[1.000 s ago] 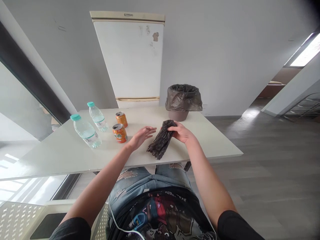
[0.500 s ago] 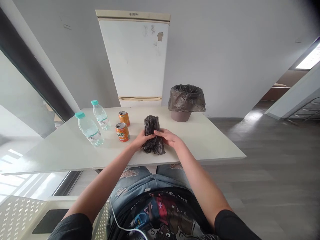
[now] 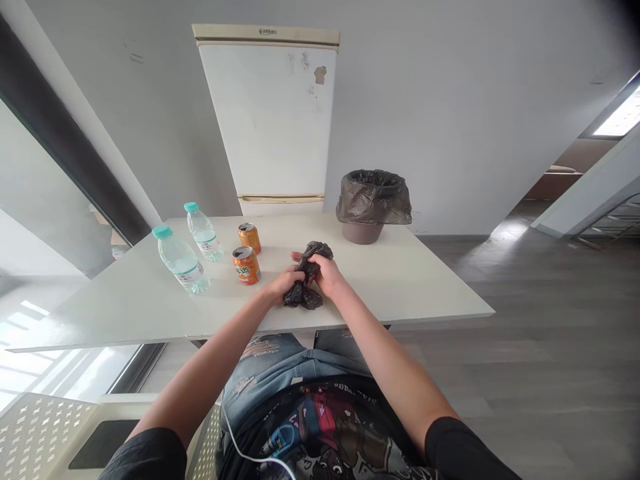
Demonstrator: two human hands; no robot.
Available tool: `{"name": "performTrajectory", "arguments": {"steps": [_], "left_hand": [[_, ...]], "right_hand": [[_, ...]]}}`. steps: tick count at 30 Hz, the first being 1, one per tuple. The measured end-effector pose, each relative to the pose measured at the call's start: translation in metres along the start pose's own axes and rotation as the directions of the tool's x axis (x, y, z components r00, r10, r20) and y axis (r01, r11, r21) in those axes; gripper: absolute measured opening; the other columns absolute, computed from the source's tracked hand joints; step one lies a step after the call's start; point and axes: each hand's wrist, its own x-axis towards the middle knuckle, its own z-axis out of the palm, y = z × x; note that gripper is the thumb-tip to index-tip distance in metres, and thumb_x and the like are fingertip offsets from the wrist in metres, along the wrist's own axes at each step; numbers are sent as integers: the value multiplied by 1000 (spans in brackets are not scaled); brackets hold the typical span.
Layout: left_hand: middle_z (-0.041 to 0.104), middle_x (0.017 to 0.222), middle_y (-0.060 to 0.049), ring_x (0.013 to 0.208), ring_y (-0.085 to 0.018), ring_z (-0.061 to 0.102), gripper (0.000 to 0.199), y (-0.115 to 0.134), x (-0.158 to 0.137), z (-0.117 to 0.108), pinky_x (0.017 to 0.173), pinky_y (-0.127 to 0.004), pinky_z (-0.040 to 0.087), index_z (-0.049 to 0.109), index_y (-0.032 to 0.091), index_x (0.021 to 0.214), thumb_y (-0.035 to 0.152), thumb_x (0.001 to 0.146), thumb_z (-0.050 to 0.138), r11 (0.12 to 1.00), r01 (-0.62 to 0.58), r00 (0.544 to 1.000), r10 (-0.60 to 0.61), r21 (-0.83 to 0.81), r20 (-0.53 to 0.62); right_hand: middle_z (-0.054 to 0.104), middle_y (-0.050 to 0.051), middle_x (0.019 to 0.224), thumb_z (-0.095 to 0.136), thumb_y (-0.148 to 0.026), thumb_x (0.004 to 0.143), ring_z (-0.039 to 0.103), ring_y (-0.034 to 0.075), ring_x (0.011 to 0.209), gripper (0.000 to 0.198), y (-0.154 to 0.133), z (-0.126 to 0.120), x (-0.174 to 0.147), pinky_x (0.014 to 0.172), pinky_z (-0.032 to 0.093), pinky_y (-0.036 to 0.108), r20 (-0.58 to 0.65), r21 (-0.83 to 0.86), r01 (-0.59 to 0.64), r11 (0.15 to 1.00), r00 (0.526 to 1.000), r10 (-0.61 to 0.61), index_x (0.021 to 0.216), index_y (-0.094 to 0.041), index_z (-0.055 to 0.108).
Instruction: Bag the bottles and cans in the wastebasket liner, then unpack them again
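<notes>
A crumpled black plastic bag is gripped by both of my hands above the front part of the white table. My left hand has its fingers closed on the bag's middle from the left. From the right, my right hand wraps round the upper part, thumb over the plastic. The bag's bunched lower end hangs below my fingers, near the tabletop. Left of my hands stand two orange cans, a nearer can and a farther can, both upright with opened tops.
Two clear bottles with teal caps, a nearer bottle and a farther bottle, stand at the table's left. A brown bin lined with a dark bag stands at the back right. Behind the table is a white fridge.
The bag was spread long and upright; now it is twisted and bunched at its middle. My right hand has shifted left and slightly up over it.
</notes>
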Motion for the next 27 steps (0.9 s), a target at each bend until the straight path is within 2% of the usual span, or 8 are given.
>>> {"name": "performTrajectory", "arguments": {"steps": [3,7,10,15,19,22,24,27], "left_hand": [[66,72,-6,69,-18,62,16,3,-1,2,69,-31,51,59,17,76,24,63,63,998,20,998,-17,-53,56],[56,60,-1,57,-12,49,13,5,-4,4,57,-26,40,54,18,72,22,64,63,1000,5,995,-5,4,104],[45,56,4,52,-8,37,15,7,-6,5,52,-23,29,52,19,75,24,66,64,998,7,993,0,-63,115],[42,58,5,52,-8,35,32,8,-7,3,51,-23,28,58,17,82,45,81,73,998,6,987,4,-62,159],[62,71,-2,63,-12,56,45,3,-7,-1,62,-25,44,62,15,89,51,77,88,997,-32,984,19,74,179],[72,88,-10,78,-17,67,49,0,-7,-2,71,-29,53,65,13,94,53,78,88,997,-7,977,-10,75,215],[71,91,-10,78,-17,67,49,0,-7,0,67,-26,52,66,13,95,54,79,87,998,-5,971,-11,69,238],[64,82,-4,60,-11,55,45,2,-8,3,48,-22,42,62,16,97,54,84,82,996,27,963,-50,88,264]], "right_hand": [[72,4,79,64,-29,73,55,17,55,13,-4,-1,1,59,56,36,9,68,-70,995,998,70,83,-21,68],[53,-1,61,62,-24,66,55,18,60,12,-12,1,-1,88,62,45,26,243,24,970,999,-31,78,-25,58],[62,3,69,62,-30,72,65,23,73,11,-16,4,-3,93,61,49,4,250,35,968,999,-37,81,-25,57],[73,6,81,69,-44,86,73,26,84,22,-13,10,0,77,63,40,-134,229,-2,973,990,34,89,-24,60],[74,4,82,75,-44,89,73,22,77,24,-11,7,9,78,64,39,-232,257,70,964,973,-8,93,-24,62],[78,6,92,75,-41,93,74,20,81,21,-18,-3,13,85,64,38,-246,264,142,954,966,-76,94,-23,65],[79,6,98,73,-38,96,75,18,85,17,-24,-10,15,91,64,37,-250,269,187,945,961,-119,94,-23,66],[80,6,103,73,-41,96,75,19,90,19,-28,-18,17,95,63,38,-241,243,209,947,959,-150,95,-24,66]]}}
